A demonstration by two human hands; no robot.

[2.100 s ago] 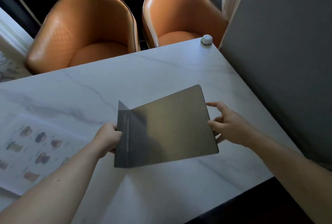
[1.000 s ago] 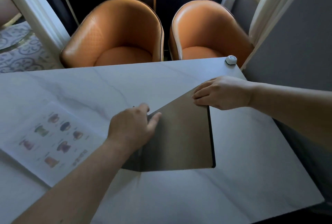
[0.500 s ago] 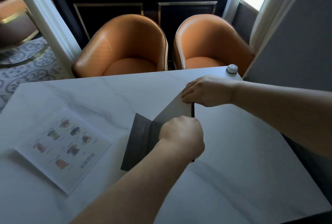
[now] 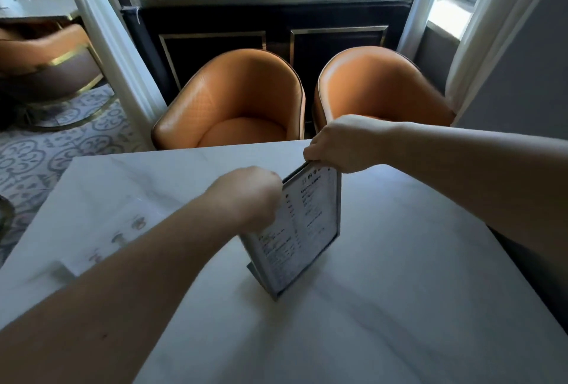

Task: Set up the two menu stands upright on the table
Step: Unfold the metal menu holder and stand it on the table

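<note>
A grey metal menu stand (image 4: 302, 230) stands nearly upright on its base in the middle of the white marble table (image 4: 399, 306), its printed text page turned toward me. My right hand (image 4: 341, 145) pinches its top far corner. My left hand (image 4: 246, 196) is closed on its left edge, and that forearm covers the stand's lower left part. A second menu (image 4: 123, 230) with food pictures lies flat on the table to the left, blurred and partly hidden behind my left arm.
Two orange tub chairs (image 4: 233, 100) (image 4: 378, 85) face the table's far edge. A grey wall (image 4: 522, 60) and white curtain (image 4: 473, 45) run along the right side. Patterned floor tiles (image 4: 46, 150) and another chair (image 4: 46, 60) lie to the left.
The stand has been tipped up from lying flat to standing on its base, and its printed face now shows. Both hands moved with it to its top and left edge. The view tilted up.
</note>
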